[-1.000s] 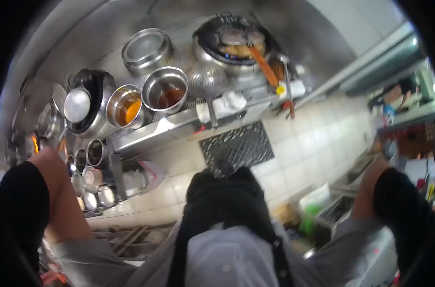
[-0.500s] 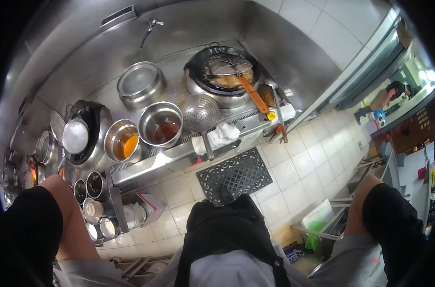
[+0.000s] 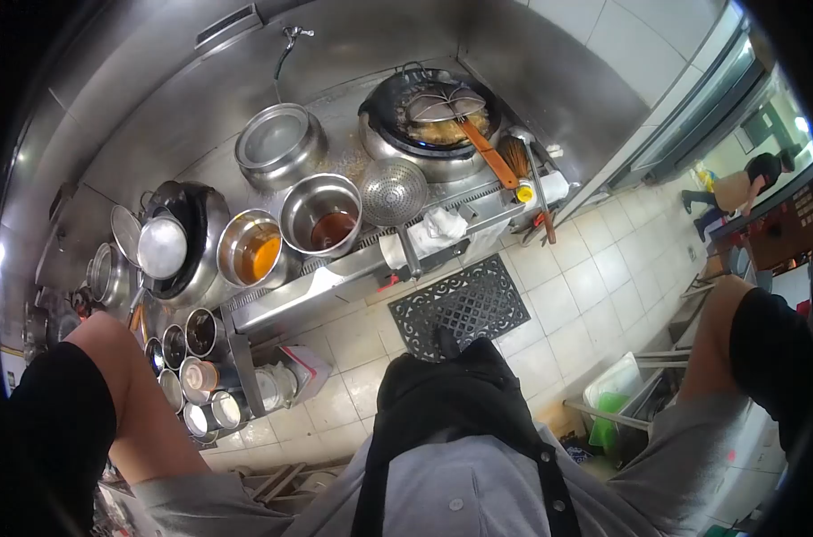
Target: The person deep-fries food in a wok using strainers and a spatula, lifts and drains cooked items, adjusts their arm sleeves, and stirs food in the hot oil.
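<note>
As our hands are unseen, we cannot tell their opening or hold; bumping the one-o'clock handle (image 3: 488, 154) could make the wok (image 3: 384, 103) slop.

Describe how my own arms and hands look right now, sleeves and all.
You wear short grey sleeves, the right one with a small pinkish spot. Past a bare stretch on each arm, plain black coverings hide the forearms. Neither hand is in view.

Fairly bright overall, glare on steel bench (image 3: 324, 283), sheen on floor tiles (image 3: 554, 309), strong fisheye curve, blk vignette at edges, ctr mostly sharp
</note>
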{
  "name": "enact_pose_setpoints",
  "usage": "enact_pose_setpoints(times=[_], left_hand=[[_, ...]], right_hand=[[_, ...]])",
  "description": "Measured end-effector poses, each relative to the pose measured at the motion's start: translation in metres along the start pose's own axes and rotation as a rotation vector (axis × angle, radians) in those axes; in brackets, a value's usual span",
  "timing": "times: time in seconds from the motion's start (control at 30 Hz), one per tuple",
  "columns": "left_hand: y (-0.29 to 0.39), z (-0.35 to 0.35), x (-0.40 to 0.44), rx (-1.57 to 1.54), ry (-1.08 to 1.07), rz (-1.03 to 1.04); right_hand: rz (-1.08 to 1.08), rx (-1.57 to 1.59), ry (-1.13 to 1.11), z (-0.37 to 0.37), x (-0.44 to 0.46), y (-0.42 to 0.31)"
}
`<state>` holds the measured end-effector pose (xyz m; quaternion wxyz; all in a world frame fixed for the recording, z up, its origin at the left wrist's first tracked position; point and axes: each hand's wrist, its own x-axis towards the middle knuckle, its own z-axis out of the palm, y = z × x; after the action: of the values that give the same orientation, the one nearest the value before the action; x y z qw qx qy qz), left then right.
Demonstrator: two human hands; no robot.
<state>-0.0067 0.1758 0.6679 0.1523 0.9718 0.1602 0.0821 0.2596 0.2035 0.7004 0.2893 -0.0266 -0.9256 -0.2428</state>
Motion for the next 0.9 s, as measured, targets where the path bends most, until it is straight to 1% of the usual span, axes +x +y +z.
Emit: enact_pose_setpoints(times=[0.2, 0.33, 0.43, 0.5, 0.57, 0.63, 0.7, 0.73, 0.77, 0.8, 0.83, 0.87, 0.9], left_hand=[[0.002, 0.000, 0.011, 0.021, 0.005, -0.010], [0.007, -0.003, 0.029, 0.043, 0.021, -0.012], [0.008, -0.008, 0.047, 0.044, 0.056, 0.004], [0.013, -0.012, 0.062, 0.042, 0.102, 0.040], [0.017, -0.016, 0.075, 0.033, 0.195, 0.103], [0.023, -0.019, 0.090, 0.037, 0.365, 0.260], [0.028, -0.013, 0.104, 0.089, 0.635, 0.553], [0.031, -0.007, 0.111, 0.205, 0.833, 0.774], [0.031, 0.004, 0.118, 0.397, 1.064, 0.989], [0.032, 0.020, 0.120, 0.634, 1.334, 1.099], [0.037, 0.037, 0.119, 0.801, 1.527, 1.150], [0.039, 0.088, 0.093, 0.976, 1.814, 0.586], [0.057, 0.132, 0.097, 0.411, 2.030, 0.150]], right_hand=[[-0.029, -0.006, 0.044, -0.003, -0.012, 0.010], [-0.051, -0.002, 0.128, -0.012, -0.028, 0.025], [-0.089, -0.004, 0.232, -0.029, -0.040, 0.044], [-0.084, -0.010, 0.361, -0.048, -0.060, 0.056], [-0.038, -0.003, 0.530, -0.065, -0.088, 0.073], [0.080, 0.045, 0.697, -0.073, -0.129, 0.090], [0.308, 0.176, 0.795, -0.060, -0.178, 0.102], [0.469, 0.284, 0.796, -0.041, -0.208, 0.105], [0.598, 0.400, 0.690, -0.016, -0.237, 0.106], [0.717, 0.523, 0.568, 0.013, -0.260, 0.108], [0.829, 0.685, 0.548, 0.052, -0.262, 0.104], [0.913, 0.733, 0.417, 0.092, -0.285, 0.106], [1.040, 0.790, 0.253, 0.134, -0.295, 0.102]])
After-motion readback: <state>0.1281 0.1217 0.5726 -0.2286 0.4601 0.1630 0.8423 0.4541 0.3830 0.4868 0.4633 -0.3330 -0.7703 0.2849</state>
